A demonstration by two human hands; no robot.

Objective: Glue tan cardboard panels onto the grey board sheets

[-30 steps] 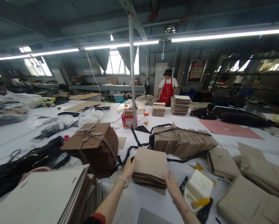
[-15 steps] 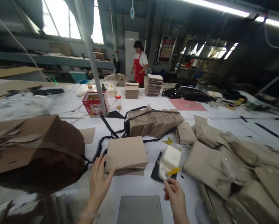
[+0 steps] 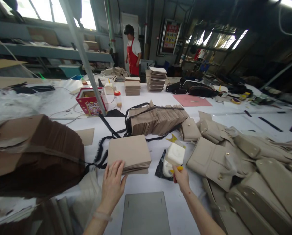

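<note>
My left hand (image 3: 113, 184) lies with fingers spread on the near left corner of a small stack of tan card pieces (image 3: 128, 154) on the white table (image 3: 175, 209). My right hand (image 3: 181, 178) is closed around a yellow handle (image 3: 176, 169) beside a white tub (image 3: 174, 154) that sits on a black sheet. A flat grey board (image 3: 146, 212) lies on the table directly below both hands.
A large brown cardboard bundle (image 3: 36, 150) fills the left. A strapped row of tan pieces (image 3: 157, 119) lies behind the stack. Beige bag parts (image 3: 246, 163) are heaped at the right. A red box (image 3: 89, 101) stands by a metal post (image 3: 83, 55). A person in a red apron (image 3: 132, 54) stands far back.
The view has swung right and down. My right hand left the tan stack, moved right to the white tub and closed on the yellow handle. My left hand stays at the stack's corner.
</note>
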